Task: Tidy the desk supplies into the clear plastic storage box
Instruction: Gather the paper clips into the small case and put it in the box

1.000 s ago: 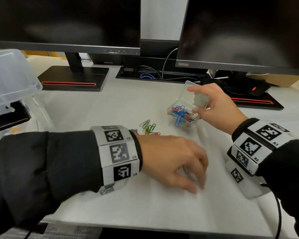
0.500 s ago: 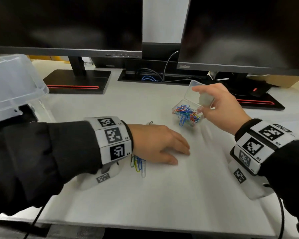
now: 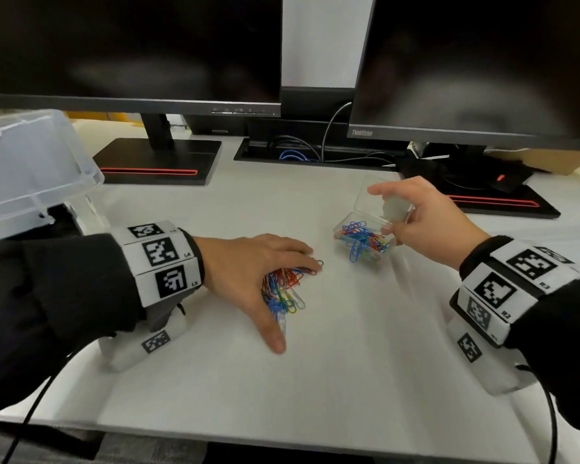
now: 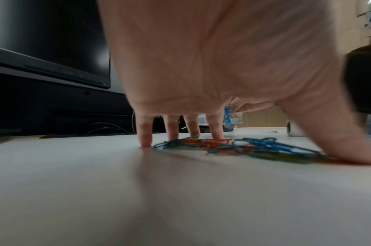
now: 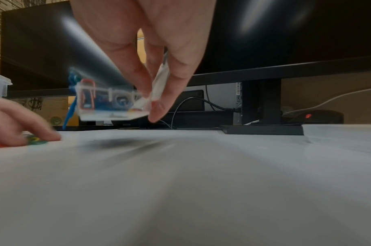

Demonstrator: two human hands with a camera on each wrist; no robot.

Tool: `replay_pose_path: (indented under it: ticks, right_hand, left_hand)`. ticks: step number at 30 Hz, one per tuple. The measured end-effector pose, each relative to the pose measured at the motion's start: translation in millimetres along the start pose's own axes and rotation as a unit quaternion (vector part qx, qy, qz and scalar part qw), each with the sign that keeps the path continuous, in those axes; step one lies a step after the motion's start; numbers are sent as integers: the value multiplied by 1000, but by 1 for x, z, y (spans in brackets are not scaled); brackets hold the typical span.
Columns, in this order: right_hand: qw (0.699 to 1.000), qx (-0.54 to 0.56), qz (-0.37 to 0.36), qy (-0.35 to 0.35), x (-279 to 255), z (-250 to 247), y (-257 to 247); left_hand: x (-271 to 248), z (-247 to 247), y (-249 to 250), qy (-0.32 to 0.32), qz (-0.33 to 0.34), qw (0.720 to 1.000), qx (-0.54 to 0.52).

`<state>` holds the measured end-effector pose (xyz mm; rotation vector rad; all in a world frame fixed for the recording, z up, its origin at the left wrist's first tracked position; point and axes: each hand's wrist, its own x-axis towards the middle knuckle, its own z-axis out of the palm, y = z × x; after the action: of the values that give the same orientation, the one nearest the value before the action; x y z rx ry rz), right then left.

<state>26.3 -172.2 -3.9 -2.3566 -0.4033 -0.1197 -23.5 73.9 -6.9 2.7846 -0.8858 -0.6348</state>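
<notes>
White desk; left hand splayed over paperclips; right hand pinching clip case.

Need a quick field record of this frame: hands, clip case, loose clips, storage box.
left hand: palm down, fingers spread, tips on the desk over the loose clips
right hand: pinches the small clear case, holds it above the desk
small clear case: lid open, tilted, coloured clips inside, one blue clip hanging over its edge
loose clips: coloured pile on the desk under the left hand
storage box: clear, far left of the desk, contents unclear
desk: white, two monitors behind
</notes>
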Motion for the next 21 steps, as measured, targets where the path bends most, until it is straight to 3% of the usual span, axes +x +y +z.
replay_pose_path:
  ticks: [4,13,21]
  right_hand:
    - [997,-5,43,-60,1,2,1]
    - [986,73,84,-126,-5,3,-4]
    - [985,78,75,-131,-3,5,-5]
  left_hand:
    - [-4,3,-6,76,41,993,-81]
    - [7,-6,-6,168,9,980,-106]
    - [34,-25,16,350,57,921,-158]
